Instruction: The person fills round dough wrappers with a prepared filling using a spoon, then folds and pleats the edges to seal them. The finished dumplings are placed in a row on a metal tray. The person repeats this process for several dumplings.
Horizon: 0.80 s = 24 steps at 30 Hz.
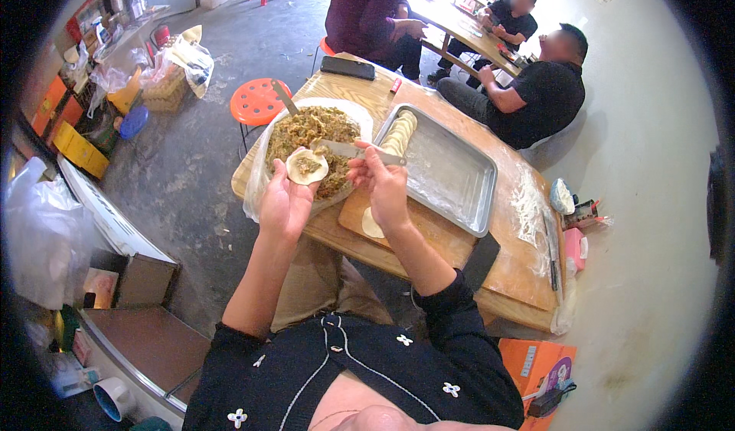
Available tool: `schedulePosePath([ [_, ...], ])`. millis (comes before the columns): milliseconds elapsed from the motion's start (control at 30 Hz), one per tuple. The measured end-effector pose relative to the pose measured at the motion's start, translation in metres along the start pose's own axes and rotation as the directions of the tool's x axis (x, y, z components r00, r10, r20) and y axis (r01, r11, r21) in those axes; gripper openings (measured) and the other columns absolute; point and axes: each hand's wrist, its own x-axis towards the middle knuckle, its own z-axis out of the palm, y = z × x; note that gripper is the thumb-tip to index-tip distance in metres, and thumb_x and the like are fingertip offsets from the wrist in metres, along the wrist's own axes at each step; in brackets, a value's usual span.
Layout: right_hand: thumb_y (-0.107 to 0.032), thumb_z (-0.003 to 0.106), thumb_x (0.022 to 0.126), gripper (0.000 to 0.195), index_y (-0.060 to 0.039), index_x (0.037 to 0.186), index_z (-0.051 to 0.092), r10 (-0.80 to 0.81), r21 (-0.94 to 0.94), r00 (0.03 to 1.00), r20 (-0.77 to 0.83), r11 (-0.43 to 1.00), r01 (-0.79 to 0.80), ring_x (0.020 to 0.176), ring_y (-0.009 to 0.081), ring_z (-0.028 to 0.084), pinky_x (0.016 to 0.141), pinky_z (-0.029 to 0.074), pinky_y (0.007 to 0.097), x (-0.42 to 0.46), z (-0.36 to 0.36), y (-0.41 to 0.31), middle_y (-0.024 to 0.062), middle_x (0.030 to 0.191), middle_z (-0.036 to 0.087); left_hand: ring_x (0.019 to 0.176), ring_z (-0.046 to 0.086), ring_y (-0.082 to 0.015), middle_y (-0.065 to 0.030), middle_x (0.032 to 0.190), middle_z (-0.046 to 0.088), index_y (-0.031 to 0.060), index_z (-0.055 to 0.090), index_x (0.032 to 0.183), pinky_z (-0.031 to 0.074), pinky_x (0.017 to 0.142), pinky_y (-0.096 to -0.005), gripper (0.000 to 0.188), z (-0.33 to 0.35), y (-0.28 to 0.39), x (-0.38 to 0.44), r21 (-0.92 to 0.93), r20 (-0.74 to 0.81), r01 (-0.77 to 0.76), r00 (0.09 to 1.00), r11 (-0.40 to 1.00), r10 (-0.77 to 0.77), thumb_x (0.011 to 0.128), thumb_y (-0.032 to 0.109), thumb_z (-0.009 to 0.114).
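Observation:
On the fingers of my left hand [290, 201] lies a round dough wrapper [296, 172] with a dab of filling [306, 167] at its middle. My right hand [382, 184] grips a flat metal spatula [344, 149], whose tip, with filling on it, is just above and right of the wrapper. Both hands are over the near side of a large plastic-lined bowl of chopped filling [313, 120], where a second metal utensil [283, 97] stands. Folded dumplings [399, 135] line the left side of a floured metal tray [451, 172]. One flat wrapper [373, 224] rests on the board below my right hand.
A phone [347, 68] lies at the table's far edge. Flour [528, 207], a long knife [551, 253] and a flour bowl [563, 195] are at the right. An orange stool [258, 102] stands left of the table. Several people sit beyond, one in black [534, 98] near the wall.

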Motion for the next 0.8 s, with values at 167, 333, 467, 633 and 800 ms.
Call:
schedulePosePath([
  [167,-0.001,0.059,0.092,0.027,0.0002,0.118,0.066,-0.400,-0.469,0.824,0.402,0.683,0.560,0.077,0.0165,0.065,0.067,0.054,0.0279,-0.031,0.002,0.009,0.0105,0.096,0.064,0.134,0.044,-0.0365,-0.0253,0.141,0.045,-0.0077,0.033,0.140,0.033,0.116,-0.0484,0.056,-0.011,-0.001,0.006,-0.068,0.046,0.089,0.995,0.994,-0.086,0.108,0.037,0.022],
  [333,0.002,0.069,0.075,0.047,-0.0022,0.121,0.065,-0.401,-0.408,0.484,0.778,0.264,0.874,0.088,0.0278,0.064,0.076,0.055,0.0358,-0.028,-0.013,0.013,0.0146,0.105,0.060,0.132,0.046,-0.0339,-0.0225,0.140,0.047,-0.0047,0.033,0.140,0.034,0.115,-0.0471,0.057,-0.015,0.002,0.005,0.013,0.028,0.087,0.996,0.996,-0.087,0.107,0.040,0.021],
  [467,0.000,0.070,0.075,0.048,-0.0041,0.123,0.064,-0.339,-0.361,0.418,0.843,0.219,0.907,0.093,0.0328,0.062,0.080,0.054,0.0398,-0.027,-0.015,0.008,0.0145,0.105,0.059,0.130,0.047,-0.0339,-0.0226,0.139,0.048,-0.0052,0.037,0.139,0.036,0.113,-0.0472,0.057,-0.014,0.004,0.006,0.002,-0.022,0.034,0.999,0.999,-0.034,0.107,0.040,0.019],
  [633,-0.001,0.064,0.086,0.035,-0.0023,0.121,0.065,-0.386,-0.371,0.531,0.754,0.416,0.830,0.081,0.0233,0.065,0.073,0.054,0.0331,-0.031,-0.021,0.002,0.0127,0.101,0.062,0.128,0.049,-0.0346,-0.0234,0.135,0.051,-0.0072,0.040,0.137,0.038,0.112,-0.0475,0.056,-0.032,0.015,0.011,-0.032,0.006,-0.062,0.998,0.998,0.063,0.108,0.037,0.020],
  [800,-0.010,0.050,0.102,0.023,0.0002,0.117,0.066,-0.418,-0.595,0.874,0.246,0.647,0.477,0.074,0.0104,0.062,0.065,0.050,0.0234,-0.017,-0.024,0.008,0.0081,0.087,0.065,0.128,0.049,-0.0350,-0.0244,0.135,0.051,-0.0094,0.038,0.136,0.039,0.112,-0.0471,0.051,-0.022,0.025,-0.003,-0.079,-0.040,-0.081,0.996,0.994,0.078,0.108,0.031,0.026],
])
